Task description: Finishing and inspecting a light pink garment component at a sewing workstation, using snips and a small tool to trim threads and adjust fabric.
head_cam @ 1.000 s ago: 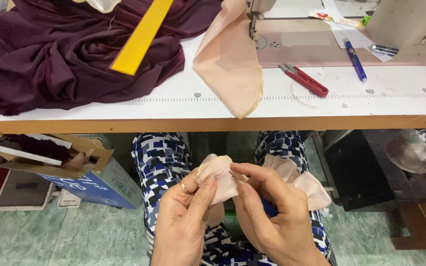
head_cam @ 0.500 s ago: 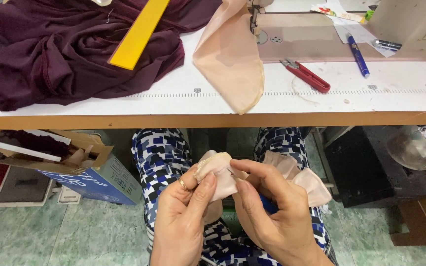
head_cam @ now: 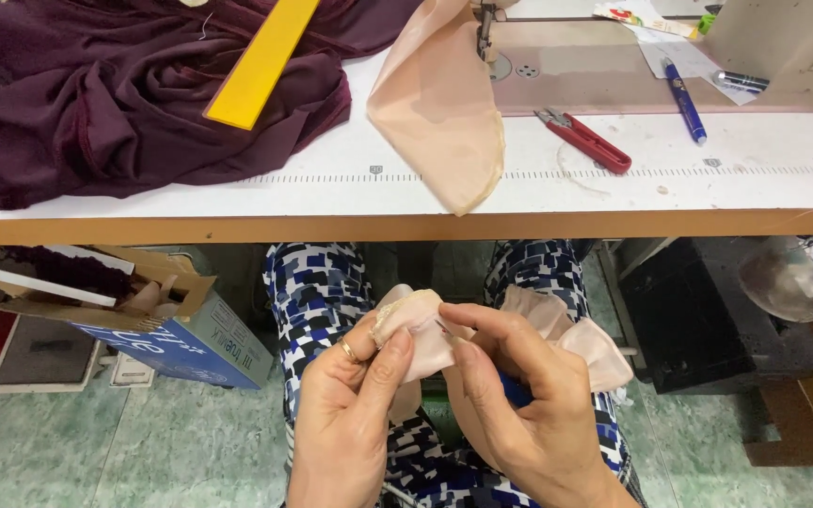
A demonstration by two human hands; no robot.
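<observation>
Open space above the lap, table edge (head_cam: 406, 226) overhead, cardboard box (head_cam: 157, 315) left, black cabinet (head_cam: 684, 320) right

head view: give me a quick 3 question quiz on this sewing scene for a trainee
1. True or false: both hands hold the small peach fabric piece below the table edge.
2. Which lies on the maroon cloth? A) yellow ruler B) red thread snips C) blue pen
3. Which hand wears a ring?

Key:
1. True: left hand and right hand pinch it over the lap.
2. A
3. The left hand.
</observation>
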